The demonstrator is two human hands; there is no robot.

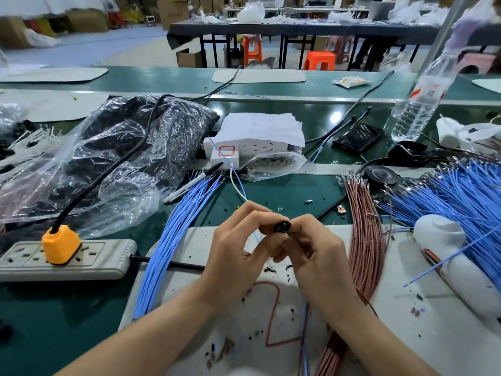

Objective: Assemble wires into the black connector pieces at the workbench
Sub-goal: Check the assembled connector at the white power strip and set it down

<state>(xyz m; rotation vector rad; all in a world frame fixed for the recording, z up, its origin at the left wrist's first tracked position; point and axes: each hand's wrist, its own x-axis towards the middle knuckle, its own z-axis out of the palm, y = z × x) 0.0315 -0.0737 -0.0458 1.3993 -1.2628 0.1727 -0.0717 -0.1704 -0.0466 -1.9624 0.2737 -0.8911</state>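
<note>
My left hand (235,248) and right hand (314,253) pinch the tiny black connector (282,226); it looks light, rigid, best gripped by its sides.

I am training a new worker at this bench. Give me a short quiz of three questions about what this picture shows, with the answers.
1. True or false: the orange plug sits in the power strip.
2. What do the left hand and the right hand hold between them? A) a connector B) a screwdriver C) a cup
3. Fill in: the brown wires lie on the ___ side of the hands.
Key: 1 true; 2 A; 3 right.
</note>
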